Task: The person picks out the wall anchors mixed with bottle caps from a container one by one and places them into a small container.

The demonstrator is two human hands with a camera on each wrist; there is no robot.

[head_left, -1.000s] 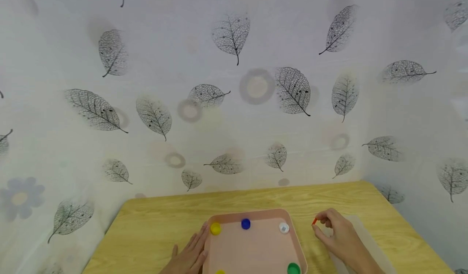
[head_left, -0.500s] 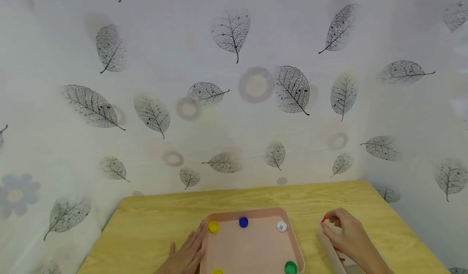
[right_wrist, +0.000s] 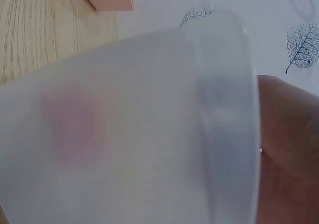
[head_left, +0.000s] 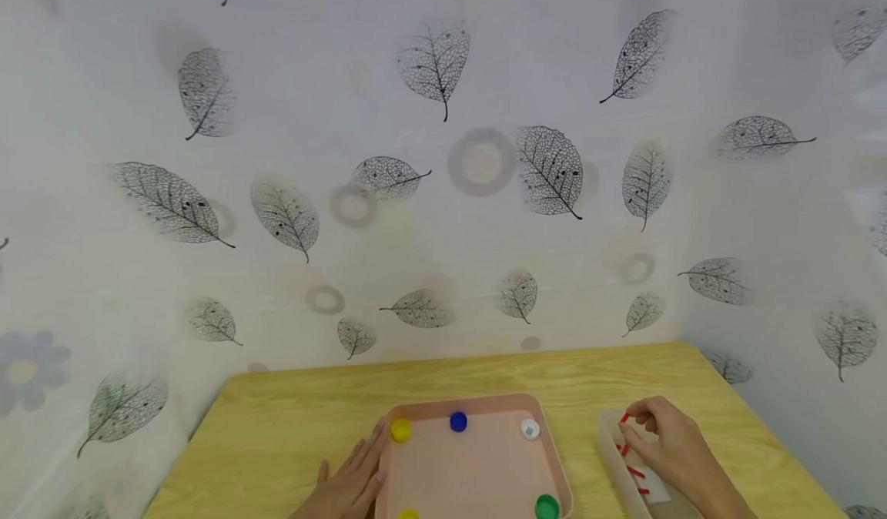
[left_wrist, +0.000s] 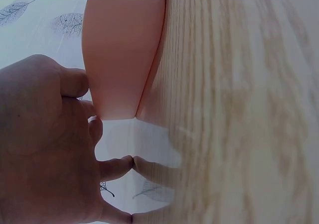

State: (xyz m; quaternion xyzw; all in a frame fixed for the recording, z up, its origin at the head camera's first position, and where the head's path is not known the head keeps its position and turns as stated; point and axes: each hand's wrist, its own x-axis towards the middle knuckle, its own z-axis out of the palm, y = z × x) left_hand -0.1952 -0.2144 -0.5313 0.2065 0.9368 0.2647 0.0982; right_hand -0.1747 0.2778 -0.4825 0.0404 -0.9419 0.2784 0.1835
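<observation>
In the head view my right hand [head_left: 668, 442] pinches a small red stick [head_left: 625, 417] between thumb and fingertips, over the left side of a translucent white box [head_left: 613, 465]. Several more red sticks [head_left: 635, 472] lie in that box. The box wall [right_wrist: 149, 124] fills much of the right wrist view and hides the fingertips there. My left hand [head_left: 349, 484] lies with straight fingers along the left outer side of a pink tray [head_left: 474, 477]. The left wrist view shows its fingers at the tray's wall [left_wrist: 122, 50], fingertips down on the table.
Inside the tray, close to its edges, sit yellow [head_left: 400, 430], blue [head_left: 458, 422], white [head_left: 530, 429] and green bottle caps [head_left: 547, 506]. Another yellow cap [head_left: 409, 514] is cut off by the frame's bottom. The wooden table [head_left: 305, 403] meets a leaf-patterned wall [head_left: 430, 234] behind.
My right hand has moved right with the red stick, from beside the tray to over the box. More of the box and its red sticks now shows. The left hand stays at the tray.
</observation>
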